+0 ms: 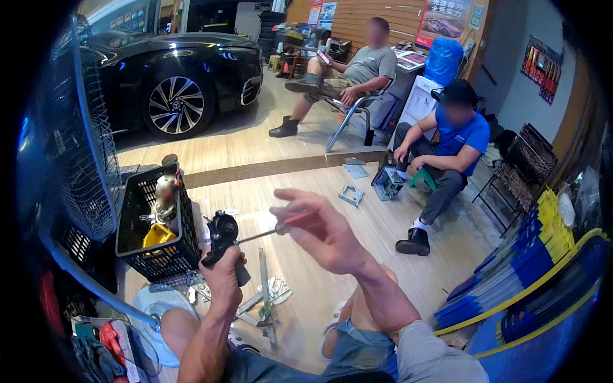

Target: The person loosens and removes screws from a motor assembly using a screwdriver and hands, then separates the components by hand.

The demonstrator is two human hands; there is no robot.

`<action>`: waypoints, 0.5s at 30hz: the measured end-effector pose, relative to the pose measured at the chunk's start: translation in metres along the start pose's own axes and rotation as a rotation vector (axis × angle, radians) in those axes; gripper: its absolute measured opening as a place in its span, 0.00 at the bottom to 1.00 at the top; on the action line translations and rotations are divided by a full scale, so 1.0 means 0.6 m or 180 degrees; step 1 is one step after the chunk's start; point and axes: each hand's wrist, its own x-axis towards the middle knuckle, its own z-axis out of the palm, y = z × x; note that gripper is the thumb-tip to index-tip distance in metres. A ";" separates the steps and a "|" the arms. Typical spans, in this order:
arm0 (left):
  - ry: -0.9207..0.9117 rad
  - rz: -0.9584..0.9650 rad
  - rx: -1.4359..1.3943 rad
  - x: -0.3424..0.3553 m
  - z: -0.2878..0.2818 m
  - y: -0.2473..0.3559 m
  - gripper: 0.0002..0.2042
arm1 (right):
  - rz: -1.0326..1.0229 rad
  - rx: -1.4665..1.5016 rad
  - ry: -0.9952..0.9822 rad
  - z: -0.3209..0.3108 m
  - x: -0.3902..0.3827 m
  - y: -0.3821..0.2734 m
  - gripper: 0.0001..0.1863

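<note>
My left hand (223, 276) is closed around a black housing-like part (223, 230), raised above the floor. In my right hand (332, 235) is a screwdriver (260, 235) with a reddish handle, its fingers partly stretched and a little blurred. The metal shaft points left, and its tip reaches the side of the black part; whether it sits in a screw is too small to tell. Below, on the floor, lie a long metal strip (264, 281) and silver bracket pieces (278, 291).
A black plastic crate (143, 263) on the left holds metal parts and a yellow piece (158, 236). Ahead, a person in blue (461, 135) sits by a metal box (388, 182); another (373, 64) sits farther back. A black car (185, 54) stands far left; blue-yellow panels (511, 262) line the right.
</note>
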 end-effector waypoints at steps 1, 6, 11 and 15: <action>-0.0024 -0.0108 0.0054 -0.001 -0.004 -0.003 0.05 | -0.0056 -0.0010 0.0002 0.002 -0.004 0.004 0.18; 0.0021 -0.0160 -0.0067 -0.002 0.016 -0.020 0.07 | -0.0243 -0.1089 0.0482 -0.009 -0.021 0.027 0.17; -0.0185 -0.0117 -0.0110 -0.002 0.039 -0.012 0.11 | -0.0233 -0.1560 0.0855 -0.008 -0.015 0.005 0.18; -0.0055 -0.0121 -0.0273 0.003 0.070 -0.008 0.06 | -0.0634 -0.1483 0.1182 -0.019 -0.014 0.017 0.23</action>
